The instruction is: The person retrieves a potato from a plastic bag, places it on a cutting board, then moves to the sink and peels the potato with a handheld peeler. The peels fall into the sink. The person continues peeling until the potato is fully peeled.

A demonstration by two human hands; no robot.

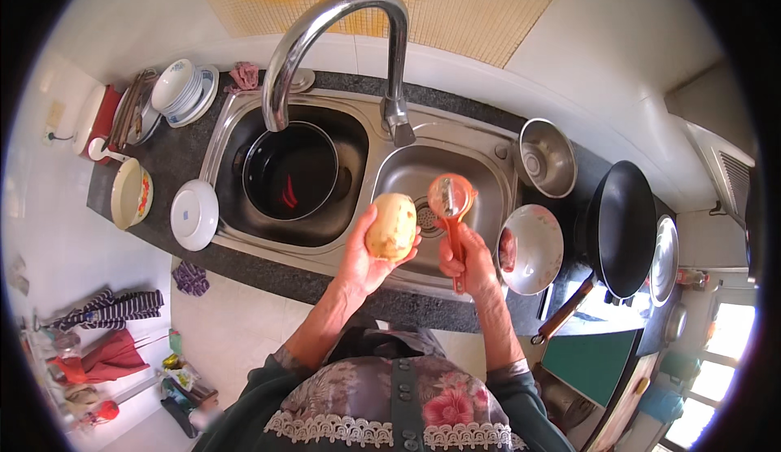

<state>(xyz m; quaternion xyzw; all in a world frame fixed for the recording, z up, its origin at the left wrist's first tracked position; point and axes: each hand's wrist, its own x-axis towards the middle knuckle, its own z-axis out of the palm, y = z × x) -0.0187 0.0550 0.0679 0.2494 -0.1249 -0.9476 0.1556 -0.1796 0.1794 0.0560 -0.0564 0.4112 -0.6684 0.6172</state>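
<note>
My left hand (358,258) cups a pale, mostly peeled potato (391,228) from below; a few brownish patches show on its surface. To its right, my right hand (475,263) grips the handle of an orange peeler (450,200), its head pointing up and away from me. A small gap separates peeler and potato. Both are held above the near part of the right sink basin (480,159), whose drain strainer shows between them. In the left basin stands a black pot (259,171) with red chili peppers (289,193) inside.
A tall curved faucet (399,53) rises behind the basins. On the right are a floral bowl (538,248) with reddish meat, a steel bowl (561,143) and a black wok (625,228). Stacked bowls (175,86), a white plate (195,214) and an enamel basin (128,193) stand left.
</note>
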